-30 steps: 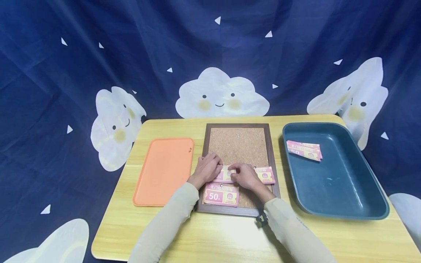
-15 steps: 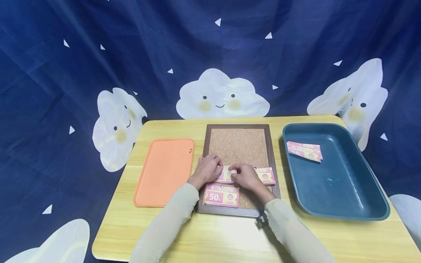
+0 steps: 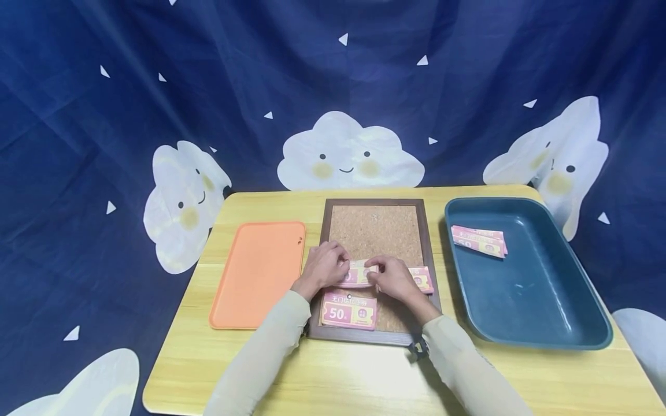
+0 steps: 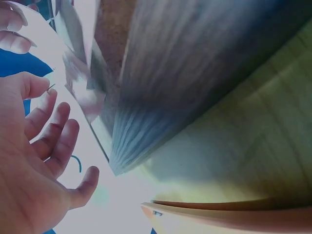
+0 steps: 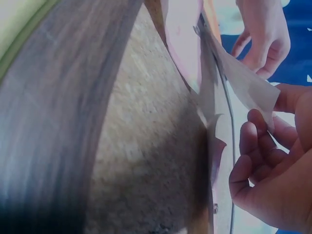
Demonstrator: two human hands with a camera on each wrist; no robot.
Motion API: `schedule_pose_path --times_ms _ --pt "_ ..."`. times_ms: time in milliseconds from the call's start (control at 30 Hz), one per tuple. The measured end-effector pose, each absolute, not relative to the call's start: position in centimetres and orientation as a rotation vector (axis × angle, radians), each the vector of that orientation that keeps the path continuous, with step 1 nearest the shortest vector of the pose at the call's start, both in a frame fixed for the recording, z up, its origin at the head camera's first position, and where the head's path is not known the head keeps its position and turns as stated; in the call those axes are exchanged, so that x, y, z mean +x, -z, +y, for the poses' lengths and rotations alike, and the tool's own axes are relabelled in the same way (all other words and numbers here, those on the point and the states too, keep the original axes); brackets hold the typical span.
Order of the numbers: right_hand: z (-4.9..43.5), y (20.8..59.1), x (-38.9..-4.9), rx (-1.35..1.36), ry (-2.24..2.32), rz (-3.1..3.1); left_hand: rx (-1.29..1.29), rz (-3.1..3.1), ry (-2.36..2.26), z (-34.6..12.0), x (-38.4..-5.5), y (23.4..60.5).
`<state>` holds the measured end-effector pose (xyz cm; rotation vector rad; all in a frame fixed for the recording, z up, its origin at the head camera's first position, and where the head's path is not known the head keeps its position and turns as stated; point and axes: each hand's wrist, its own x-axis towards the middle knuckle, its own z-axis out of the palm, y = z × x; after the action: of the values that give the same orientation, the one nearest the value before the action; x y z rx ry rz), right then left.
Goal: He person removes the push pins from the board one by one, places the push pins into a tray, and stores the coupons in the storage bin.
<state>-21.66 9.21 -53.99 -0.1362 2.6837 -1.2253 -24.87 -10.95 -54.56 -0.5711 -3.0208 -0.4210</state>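
On the cork board (image 3: 374,231), my right hand (image 3: 393,279) pinches the right end of a pink and yellow paper coupon (image 3: 359,274). The right wrist view shows that coupon's corner (image 5: 253,90) raised and bent between thumb and fingers. My left hand (image 3: 322,266) is at the coupon's left end, pinching a thin pin (image 4: 51,88) between thumb and index finger. Below, a coupon marked 50 (image 3: 348,312) lies on the cork with a pin (image 3: 349,296) at its top edge. Another coupon (image 3: 422,279) lies to the right, partly covered by my right hand.
An orange tray (image 3: 260,277) lies left of the board. At the right stands a deep blue-green bin (image 3: 531,294) with several coupons (image 3: 478,240) in its upper left corner. The wooden table (image 3: 359,375) has a blue cloud-patterned curtain (image 3: 250,58) behind it.
My right hand has shifted slightly to the right with the coupon's end, covering more of the right-hand coupon. The left hand stays almost in place. The head view has tilted a little.
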Motion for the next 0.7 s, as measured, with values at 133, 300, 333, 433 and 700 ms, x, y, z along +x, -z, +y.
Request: schedule_pose_path --times_ms 133,300,333,433,700 --pt "9.6 53.6 -21.6 -0.123 1.252 2.657 -0.545 -3.036 0.433 -10.9 -24.9 54.4" --pt "10.2 52.8 -21.6 -0.1 1.272 2.618 -0.531 -3.032 0.444 -10.9 -24.9 54.4" --pt "10.3 52.6 -21.6 -0.091 1.275 2.611 -0.527 -3.033 0.458 -10.9 -24.9 54.4" --pt "10.6 52.0 -21.6 -0.08 1.295 2.566 -0.506 -3.05 0.51 -11.0 -24.7 54.4" --pt "11.8 50.9 -21.7 -0.117 1.195 2.697 -0.459 -3.079 0.57 -11.5 -24.5 54.0"
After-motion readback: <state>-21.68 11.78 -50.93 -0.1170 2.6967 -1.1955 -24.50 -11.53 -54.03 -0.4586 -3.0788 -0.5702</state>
